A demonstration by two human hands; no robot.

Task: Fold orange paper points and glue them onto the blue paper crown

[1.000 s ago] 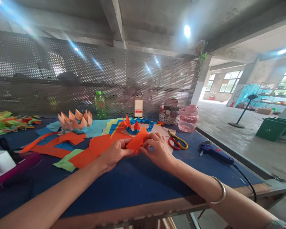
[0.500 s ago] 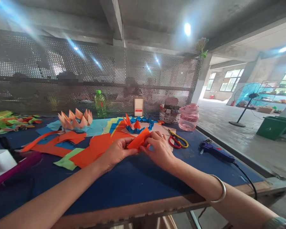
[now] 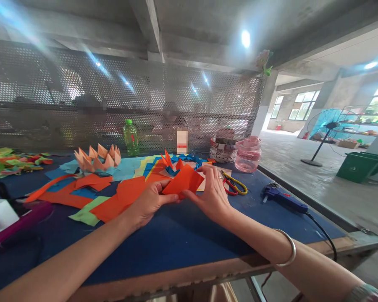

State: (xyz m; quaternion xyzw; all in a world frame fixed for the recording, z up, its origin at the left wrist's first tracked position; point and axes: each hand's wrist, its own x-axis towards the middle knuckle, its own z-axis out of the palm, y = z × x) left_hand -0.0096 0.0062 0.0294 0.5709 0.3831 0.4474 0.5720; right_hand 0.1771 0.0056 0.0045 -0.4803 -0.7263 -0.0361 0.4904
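Observation:
A creased orange sheet of paper (image 3: 184, 181) is held above the table between my two hands. My left hand (image 3: 154, 199) pinches its left end between thumb and fingers. At the other end, my right hand (image 3: 212, 193) has its thumb on the lower edge and its fingers behind the sheet, partly hidden. Just beyond, a ring of folded blue paper points with a few orange ones (image 3: 170, 161) lies on the table. Loose orange sheets (image 3: 126, 193) and a pale green sheet (image 3: 86, 212) spread to the left of my left hand.
Scissors (image 3: 239, 184) and a blue glue gun (image 3: 283, 199) lie right of my hands. A peach paper ring (image 3: 97, 159), a green bottle (image 3: 131, 138), a woven basket (image 3: 222, 150) and a pink jug (image 3: 248, 155) stand farther back. A perforated metal screen (image 3: 192, 96) rises behind the table.
The orange paper has turned and shows a broader face now. My right hand's fingers have straightened and lifted behind it, while my left hand keeps its pinch.

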